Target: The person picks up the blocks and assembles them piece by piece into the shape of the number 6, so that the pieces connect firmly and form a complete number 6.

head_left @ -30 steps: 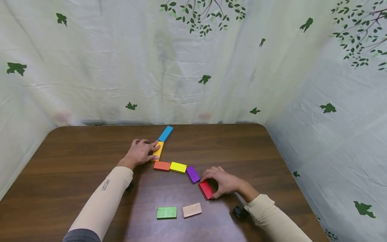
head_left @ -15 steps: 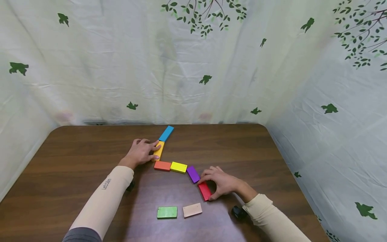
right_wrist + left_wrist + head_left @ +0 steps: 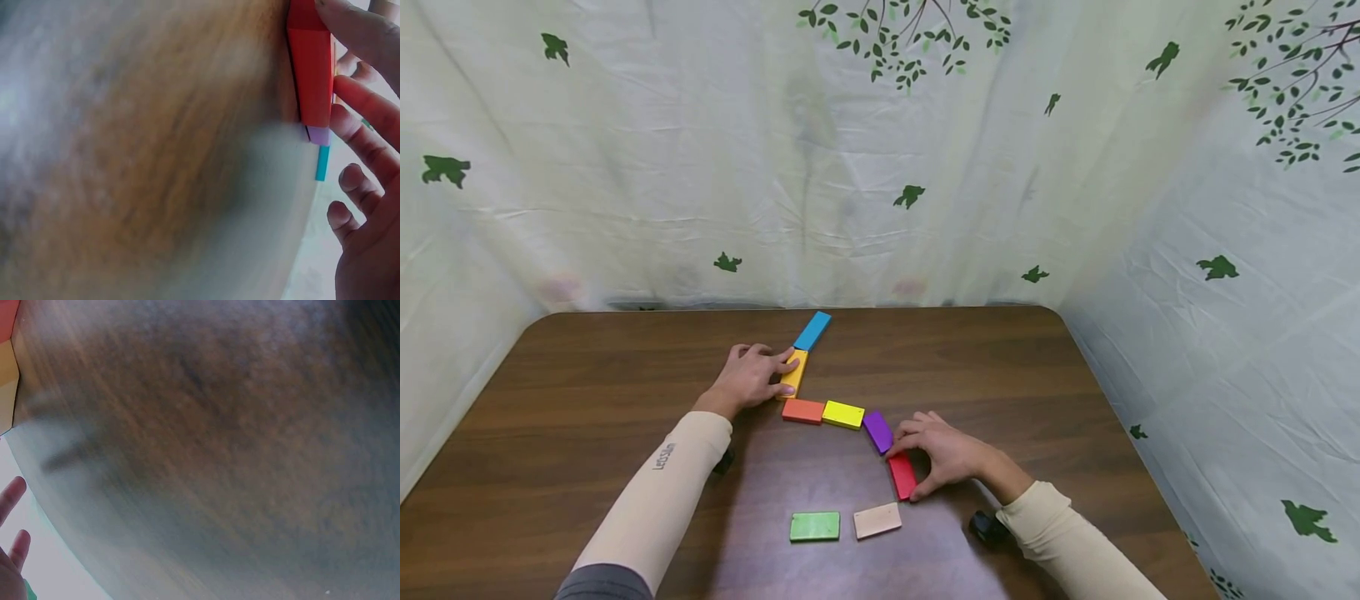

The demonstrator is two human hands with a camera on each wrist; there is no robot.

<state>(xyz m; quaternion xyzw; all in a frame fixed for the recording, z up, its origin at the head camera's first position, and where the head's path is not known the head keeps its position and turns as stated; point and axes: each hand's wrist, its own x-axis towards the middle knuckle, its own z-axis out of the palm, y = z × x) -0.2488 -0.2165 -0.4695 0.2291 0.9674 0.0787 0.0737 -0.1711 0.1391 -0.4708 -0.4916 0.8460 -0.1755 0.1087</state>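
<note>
In the head view, flat coloured blocks lie end to end in a bent line. At its far end is a blue block (image 3: pixel 812 331), then an orange block (image 3: pixel 797 372), where my left hand (image 3: pixel 747 379) has thumb and fingers along the ends. A red-orange block (image 3: pixel 803 412), a yellow block (image 3: pixel 843 415) and a purple block (image 3: pixel 878 432) follow. My right hand (image 3: pixel 946 454) grips the red block (image 3: pixel 902 477) lengthwise, thumb at its near end and fingertips by the purple block. In the right wrist view, the red block (image 3: pixel 312 75) lies along the thumb and fingers.
A green block (image 3: pixel 815 527) and a pale wooden block (image 3: pixel 877 522) lie near the front of the brown table (image 3: pixel 587 467). A white leaf-printed curtain (image 3: pixel 700 167) surrounds the table's back and sides.
My right hand has swung the near end of the red block leftward, with the block shifting slightly left. The purple block's near end has also edged left. My left hand stays in place.
</note>
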